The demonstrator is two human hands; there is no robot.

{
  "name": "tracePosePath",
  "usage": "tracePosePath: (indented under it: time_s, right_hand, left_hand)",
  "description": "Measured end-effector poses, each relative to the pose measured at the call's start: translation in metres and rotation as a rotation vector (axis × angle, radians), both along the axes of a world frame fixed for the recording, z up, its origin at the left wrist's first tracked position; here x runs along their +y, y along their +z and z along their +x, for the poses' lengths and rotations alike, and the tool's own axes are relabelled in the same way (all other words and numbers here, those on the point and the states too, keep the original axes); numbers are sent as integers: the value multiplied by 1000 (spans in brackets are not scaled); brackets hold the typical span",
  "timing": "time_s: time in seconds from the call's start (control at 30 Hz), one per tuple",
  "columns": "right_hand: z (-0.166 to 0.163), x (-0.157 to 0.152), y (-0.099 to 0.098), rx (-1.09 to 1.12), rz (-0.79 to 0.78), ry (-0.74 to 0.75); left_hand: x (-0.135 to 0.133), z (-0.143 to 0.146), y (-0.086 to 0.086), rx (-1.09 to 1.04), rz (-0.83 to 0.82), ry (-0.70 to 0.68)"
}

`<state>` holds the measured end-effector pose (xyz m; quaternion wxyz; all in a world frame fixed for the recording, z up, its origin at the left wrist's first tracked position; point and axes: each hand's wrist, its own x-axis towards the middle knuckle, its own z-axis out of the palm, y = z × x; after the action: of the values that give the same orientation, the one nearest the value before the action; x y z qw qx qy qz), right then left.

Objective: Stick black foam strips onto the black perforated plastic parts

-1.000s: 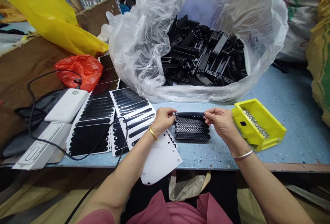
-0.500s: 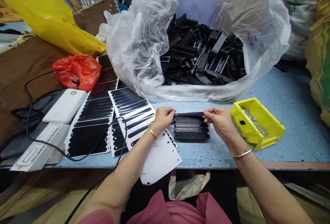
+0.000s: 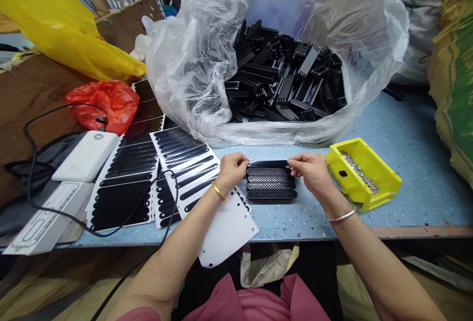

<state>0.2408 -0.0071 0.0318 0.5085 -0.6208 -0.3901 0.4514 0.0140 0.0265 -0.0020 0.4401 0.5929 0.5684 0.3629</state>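
A glossy black adhesive strip (image 3: 268,163) is stretched level between my two hands. My left hand (image 3: 232,170) pinches its left end, and my right hand (image 3: 307,170) has the right end between thumb and fingers. It lies over the farthest place in a short stack of black pieces with a lattice pattern (image 3: 272,186), laid side by side on the blue table (image 3: 310,217). Whether the strip touches the piece beneath it, I cannot tell. Left of my left hand are white sheets (image 3: 229,232) bearing rows of similar black strips (image 3: 199,180).
Behind my hands a large clear plastic bag (image 3: 192,74) holds many black plastic pieces (image 3: 284,74). To the right stands a yellow bin (image 3: 384,188) of small metal parts (image 3: 358,170). At left lie a white power bank (image 3: 85,156), a black cable (image 3: 74,217) and a red bag (image 3: 107,106).
The whole view has shifted slightly, so things sit a little farther left. Both hands keep their pinch on the strip, with hardly any movement over the stack.
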Motion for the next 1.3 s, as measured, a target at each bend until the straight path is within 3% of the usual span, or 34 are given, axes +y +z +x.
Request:
tracePosePath:
  time_s: [0.4,0.77,1.1,1.3]
  right_hand:
    - [2,11,-6,-185,-6,10]
    - [6,14,3,-693,28,73]
    - [11,21,-6,-442,-76,132]
    - [13,20,-9,-447,-65,143]
  left_hand:
    - [5,0,-8,0,16,13]
    - [5,0,-9,14,35,13]
    - [5,2,-6,6,23,28]
    - [5,2,-5,3,18,27]
